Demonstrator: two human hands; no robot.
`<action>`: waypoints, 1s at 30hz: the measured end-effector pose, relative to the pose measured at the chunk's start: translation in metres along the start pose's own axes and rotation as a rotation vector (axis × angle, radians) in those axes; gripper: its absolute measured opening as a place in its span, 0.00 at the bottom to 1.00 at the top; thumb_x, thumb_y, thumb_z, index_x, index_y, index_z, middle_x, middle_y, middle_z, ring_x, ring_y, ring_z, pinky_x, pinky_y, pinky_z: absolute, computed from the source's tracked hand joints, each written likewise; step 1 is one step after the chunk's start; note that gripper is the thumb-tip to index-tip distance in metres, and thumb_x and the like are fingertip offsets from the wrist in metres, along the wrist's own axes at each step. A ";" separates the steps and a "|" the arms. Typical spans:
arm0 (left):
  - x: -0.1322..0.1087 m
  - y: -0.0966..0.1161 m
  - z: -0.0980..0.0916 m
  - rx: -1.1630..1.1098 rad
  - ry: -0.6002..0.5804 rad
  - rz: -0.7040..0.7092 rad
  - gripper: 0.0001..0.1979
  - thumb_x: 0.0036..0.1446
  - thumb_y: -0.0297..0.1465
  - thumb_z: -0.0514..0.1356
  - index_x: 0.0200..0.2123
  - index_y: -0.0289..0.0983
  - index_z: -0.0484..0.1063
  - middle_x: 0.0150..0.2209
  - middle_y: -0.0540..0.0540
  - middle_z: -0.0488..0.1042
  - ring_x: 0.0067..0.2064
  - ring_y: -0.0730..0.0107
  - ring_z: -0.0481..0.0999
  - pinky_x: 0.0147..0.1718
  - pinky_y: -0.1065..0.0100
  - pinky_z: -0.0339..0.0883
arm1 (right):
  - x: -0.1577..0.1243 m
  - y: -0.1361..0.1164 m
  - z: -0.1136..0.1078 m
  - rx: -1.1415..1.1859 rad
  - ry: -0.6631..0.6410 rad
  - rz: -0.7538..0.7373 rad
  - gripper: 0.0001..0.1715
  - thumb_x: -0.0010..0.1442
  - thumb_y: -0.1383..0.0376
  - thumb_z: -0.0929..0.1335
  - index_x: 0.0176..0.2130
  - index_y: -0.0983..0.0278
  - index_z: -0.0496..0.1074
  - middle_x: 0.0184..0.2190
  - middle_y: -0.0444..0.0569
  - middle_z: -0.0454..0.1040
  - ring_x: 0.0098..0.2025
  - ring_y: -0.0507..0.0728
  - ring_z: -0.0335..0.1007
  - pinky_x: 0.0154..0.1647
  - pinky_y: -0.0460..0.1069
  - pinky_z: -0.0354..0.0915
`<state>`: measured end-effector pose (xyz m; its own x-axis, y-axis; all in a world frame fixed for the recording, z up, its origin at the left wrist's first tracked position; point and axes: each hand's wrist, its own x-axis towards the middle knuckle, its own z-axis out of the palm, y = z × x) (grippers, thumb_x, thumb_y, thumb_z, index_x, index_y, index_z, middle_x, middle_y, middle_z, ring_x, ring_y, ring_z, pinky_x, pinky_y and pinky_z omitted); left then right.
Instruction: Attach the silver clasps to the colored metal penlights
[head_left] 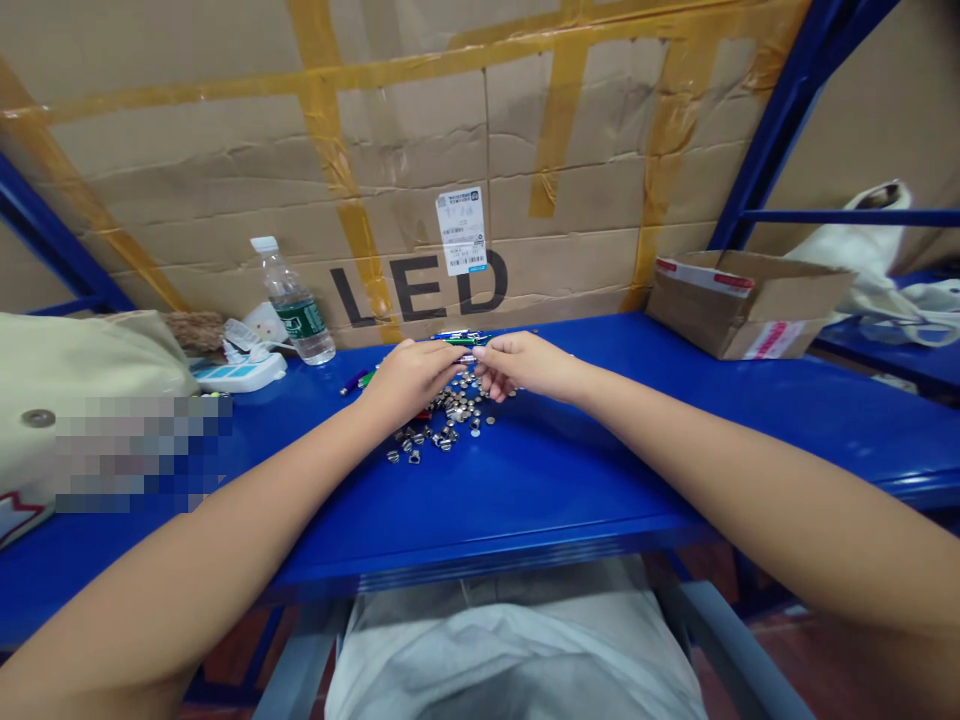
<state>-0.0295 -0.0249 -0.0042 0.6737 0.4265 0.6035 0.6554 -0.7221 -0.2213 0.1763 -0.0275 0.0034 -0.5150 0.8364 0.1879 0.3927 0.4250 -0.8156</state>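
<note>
My left hand (416,380) and my right hand (525,362) meet over the blue table, fingertips close together. Between them shows the end of a small, slim piece (466,359), pale and reddish, too small to name. Both hands are closed, with thumbs and fingers pinched toward it. Beneath and in front of them lies a loose pile of small shiny metal parts (454,408). Something red (424,415) peeks out under my left hand. Just behind the hands rest several pens (461,337), blue and green, and another dark blue pen (352,383) lies left of my left hand.
A water bottle (300,310) stands at the back left beside a white power strip (244,372). A pale bag (90,370) sits at the left. An open cardboard box (750,300) is at the back right. A large taped carton (570,240) walls the back.
</note>
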 end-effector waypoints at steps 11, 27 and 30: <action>0.005 0.003 -0.007 -0.436 -0.145 -0.118 0.14 0.63 0.36 0.54 0.46 0.39 0.75 0.42 0.46 0.79 0.43 0.67 0.77 0.45 0.66 0.68 | -0.008 -0.008 -0.021 -1.262 0.029 -0.429 0.16 0.67 0.60 0.59 0.37 0.66 0.72 0.33 0.54 0.76 0.32 0.56 0.70 0.26 0.48 0.51; 0.006 0.012 -0.010 -0.449 -0.143 -0.120 0.14 0.64 0.36 0.53 0.44 0.38 0.76 0.40 0.47 0.80 0.40 0.67 0.77 0.43 0.67 0.68 | -0.009 -0.004 -0.021 -1.143 0.035 -0.436 0.24 0.69 0.58 0.54 0.33 0.65 0.71 0.30 0.52 0.75 0.29 0.54 0.67 0.27 0.48 0.48; 0.010 0.012 -0.017 -0.542 -0.216 -0.178 0.15 0.63 0.38 0.53 0.44 0.38 0.76 0.37 0.48 0.80 0.37 0.69 0.77 0.39 0.69 0.68 | -0.010 -0.007 -0.021 -1.120 0.069 -0.440 0.23 0.69 0.58 0.54 0.34 0.65 0.70 0.30 0.51 0.75 0.29 0.55 0.66 0.28 0.48 0.48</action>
<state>-0.0209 -0.0387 0.0121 0.6608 0.6259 0.4142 0.5354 -0.7799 0.3243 0.1945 -0.0313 0.0186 -0.7424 0.5465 0.3876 0.6548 0.7142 0.2472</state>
